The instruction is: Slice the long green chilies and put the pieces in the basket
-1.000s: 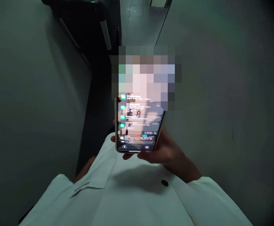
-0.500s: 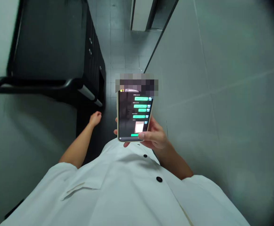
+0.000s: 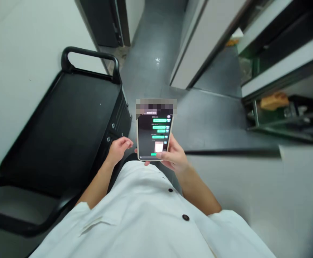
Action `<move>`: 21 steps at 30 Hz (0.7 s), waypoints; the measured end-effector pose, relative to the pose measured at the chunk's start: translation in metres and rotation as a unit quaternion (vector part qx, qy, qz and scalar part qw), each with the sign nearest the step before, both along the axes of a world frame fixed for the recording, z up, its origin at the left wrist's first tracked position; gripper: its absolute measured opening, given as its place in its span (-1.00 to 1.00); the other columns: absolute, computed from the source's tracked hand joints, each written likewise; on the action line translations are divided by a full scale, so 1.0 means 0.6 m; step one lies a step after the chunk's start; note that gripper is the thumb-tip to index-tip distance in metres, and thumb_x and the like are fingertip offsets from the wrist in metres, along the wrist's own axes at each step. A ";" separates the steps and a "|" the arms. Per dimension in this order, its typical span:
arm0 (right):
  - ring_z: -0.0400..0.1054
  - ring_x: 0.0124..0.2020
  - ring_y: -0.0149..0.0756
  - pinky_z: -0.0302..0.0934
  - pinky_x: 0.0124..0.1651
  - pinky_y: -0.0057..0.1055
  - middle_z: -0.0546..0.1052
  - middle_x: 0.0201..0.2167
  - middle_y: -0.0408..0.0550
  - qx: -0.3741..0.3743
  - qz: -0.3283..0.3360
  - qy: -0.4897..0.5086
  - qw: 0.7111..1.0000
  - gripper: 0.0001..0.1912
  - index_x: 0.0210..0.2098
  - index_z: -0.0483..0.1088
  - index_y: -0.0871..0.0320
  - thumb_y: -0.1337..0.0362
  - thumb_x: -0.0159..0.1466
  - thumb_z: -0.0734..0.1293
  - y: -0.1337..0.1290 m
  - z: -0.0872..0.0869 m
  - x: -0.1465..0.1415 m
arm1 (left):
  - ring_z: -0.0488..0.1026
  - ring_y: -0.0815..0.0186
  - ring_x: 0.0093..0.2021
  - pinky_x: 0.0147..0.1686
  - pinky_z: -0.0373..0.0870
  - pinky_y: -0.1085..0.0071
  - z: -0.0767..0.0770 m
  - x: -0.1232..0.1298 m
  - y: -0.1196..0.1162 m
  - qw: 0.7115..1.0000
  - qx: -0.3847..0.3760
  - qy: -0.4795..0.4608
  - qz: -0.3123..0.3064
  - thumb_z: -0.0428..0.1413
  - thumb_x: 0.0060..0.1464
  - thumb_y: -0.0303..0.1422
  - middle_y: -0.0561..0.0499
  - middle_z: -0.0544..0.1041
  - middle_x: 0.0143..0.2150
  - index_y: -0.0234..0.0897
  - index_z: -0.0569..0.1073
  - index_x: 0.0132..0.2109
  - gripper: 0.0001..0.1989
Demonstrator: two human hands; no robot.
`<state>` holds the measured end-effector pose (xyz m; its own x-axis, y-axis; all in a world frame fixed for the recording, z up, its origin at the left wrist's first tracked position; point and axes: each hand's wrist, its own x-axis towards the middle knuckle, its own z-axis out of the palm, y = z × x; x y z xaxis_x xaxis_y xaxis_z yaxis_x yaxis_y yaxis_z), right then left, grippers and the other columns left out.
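Note:
A smartphone (image 3: 147, 139) in a pale case is gripped by my right hand (image 3: 176, 156). Its lit screen shows a dark chat with green message bubbles, and my right thumb lies over the lower right of the screen. The top of the phone is blurred into blocks. My left hand (image 3: 120, 148) hangs just left of the phone, apart from it, with its fingers loosely curled in and nothing visible in them. Beside that hand stands the black utility cart (image 3: 65, 118), which has a flat top and a loop handle at each end.
A grey tiled floor (image 3: 153, 68) runs ahead between walls. To the left is a pale wall (image 3: 33, 46), with a dark door (image 3: 102, 21) beyond it. At right, past a white pillar (image 3: 196, 50), stands a blurred rack holding a yellow-brown item (image 3: 274, 101). A low wall edge (image 3: 234, 153) lies close on my right.
I have moved forward along the passage; the cart now lies alongside me, and the opening with the rack has come into view at right. My left hand has swung up toward the phone.

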<state>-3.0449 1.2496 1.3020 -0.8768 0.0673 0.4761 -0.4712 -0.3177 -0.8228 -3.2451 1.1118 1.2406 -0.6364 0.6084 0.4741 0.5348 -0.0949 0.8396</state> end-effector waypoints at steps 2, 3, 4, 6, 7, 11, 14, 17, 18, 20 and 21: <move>0.62 -0.07 -0.02 0.59 -0.34 -0.13 0.59 0.01 -0.06 0.017 0.001 0.016 1.000 -0.28 0.20 0.16 -0.05 0.23 0.15 0.54 -0.003 -0.004 0.006 | 0.53 0.28 -0.30 -0.21 0.54 0.33 0.073 0.026 -0.012 0.994 0.085 0.061 -0.023 0.17 0.23 0.04 -0.03 0.61 -0.31 -0.26 0.57 -0.28 -0.58; 0.62 -0.06 0.00 0.59 -0.36 -0.16 0.59 0.02 -0.03 0.026 0.002 0.026 0.999 -0.26 0.22 0.14 -0.05 0.23 0.16 0.54 -0.007 -0.006 0.010 | 0.55 0.26 -0.25 -0.17 0.54 0.33 0.111 0.042 -0.018 0.987 0.123 0.095 -0.027 0.13 0.27 0.07 -0.04 0.61 -0.25 -0.26 0.57 -0.24 -0.55; 0.62 -0.06 0.01 0.58 -0.38 -0.17 0.59 0.03 -0.02 0.036 0.005 0.036 0.999 -0.24 0.23 0.13 -0.04 0.22 0.16 0.54 -0.012 -0.007 0.015 | 0.56 0.25 -0.21 -0.15 0.54 0.33 0.145 0.061 -0.024 0.980 0.152 0.128 -0.022 0.08 0.31 0.09 -0.04 0.61 -0.22 -0.25 0.57 -0.21 -0.52; 0.61 -0.04 0.03 0.57 -0.38 -0.18 0.59 0.03 0.01 0.054 0.007 0.047 0.997 -0.21 0.25 0.12 -0.04 0.20 0.16 0.55 -0.019 -0.009 0.025 | 0.56 0.23 -0.14 -0.10 0.53 0.32 0.197 0.101 -0.031 0.965 0.182 0.188 -0.002 0.02 0.36 0.11 -0.04 0.58 -0.19 -0.25 0.55 -0.18 -0.49; 0.61 -0.04 0.04 0.57 -0.37 -0.18 0.59 0.03 0.01 0.062 0.006 0.047 0.997 -0.21 0.25 0.12 -0.03 0.19 0.15 0.55 -0.021 -0.009 0.030 | 0.55 0.23 -0.13 -0.09 0.52 0.32 0.213 0.120 -0.031 0.958 0.189 0.216 0.006 0.01 0.37 0.11 -0.03 0.57 -0.18 -0.25 0.54 -0.19 -0.49; 0.61 -0.05 0.01 0.57 -0.34 -0.17 0.58 0.02 -0.01 0.071 0.000 0.046 0.996 -0.19 0.26 0.12 -0.03 0.15 0.15 0.57 -0.015 -0.006 0.046 | 0.53 0.25 -0.16 -0.11 0.50 0.32 0.239 0.165 -0.019 0.939 0.202 0.278 0.004 0.04 0.38 0.06 -0.02 0.56 -0.20 -0.25 0.51 -0.26 -0.52; 0.59 -0.02 0.04 0.57 -0.32 -0.14 0.57 0.08 0.06 0.067 0.035 0.066 0.995 -0.13 0.31 0.04 0.00 0.16 0.17 0.55 -0.009 -0.005 0.049 | 0.52 0.26 -0.19 -0.14 0.50 0.34 0.252 0.167 -0.012 0.935 0.203 0.289 -0.008 0.04 0.38 0.04 -0.02 0.56 -0.22 -0.25 0.50 -0.26 -0.54; 0.55 0.08 0.14 0.58 -0.26 -0.04 0.53 0.17 0.12 0.066 0.080 0.095 0.990 -0.02 0.37 -0.03 0.00 0.21 0.12 0.54 -0.009 -0.004 0.054 | 0.53 0.27 -0.22 -0.20 0.49 0.38 0.260 0.135 -0.008 0.935 0.206 0.287 -0.019 0.02 0.38 0.01 -0.03 0.58 -0.22 -0.25 0.51 -0.21 -0.57; 0.53 0.12 0.17 0.58 -0.22 0.01 0.51 0.19 0.14 0.068 0.092 0.099 0.988 0.01 0.39 -0.05 -0.01 0.23 0.11 0.54 -0.009 -0.003 0.056 | 0.53 0.28 -0.23 -0.22 0.48 0.40 0.254 0.114 -0.007 0.938 0.201 0.282 -0.014 0.01 0.38 -0.01 -0.03 0.58 -0.22 -0.25 0.52 -0.19 -0.58; 0.49 0.19 0.21 0.55 -0.11 0.11 0.47 0.25 0.16 0.072 0.112 0.101 0.986 0.07 0.43 -0.08 -0.03 0.24 0.08 0.54 -0.008 0.000 0.061 | 0.52 0.30 -0.26 -0.24 0.45 0.43 0.223 0.055 -0.004 0.948 0.170 0.267 0.021 0.01 0.39 -0.07 -0.03 0.58 -0.24 -0.27 0.51 -0.17 -0.63; 0.46 0.22 0.22 0.53 -0.06 0.15 0.46 0.27 0.17 0.077 0.118 0.100 0.985 0.09 0.44 -0.09 -0.04 0.25 0.06 0.53 -0.006 0.001 0.064 | 0.50 0.33 -0.28 -0.25 0.43 0.44 0.197 0.021 -0.002 0.954 0.139 0.261 0.051 0.02 0.38 -0.13 -0.01 0.57 -0.26 -0.28 0.50 -0.18 -0.67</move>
<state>-3.0065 1.2459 1.3028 -0.7475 -0.2129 0.6293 -0.5564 -0.3169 -0.7681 -3.2323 1.1108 1.3588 -0.3195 0.3603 0.8764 0.8911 -0.2001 0.4072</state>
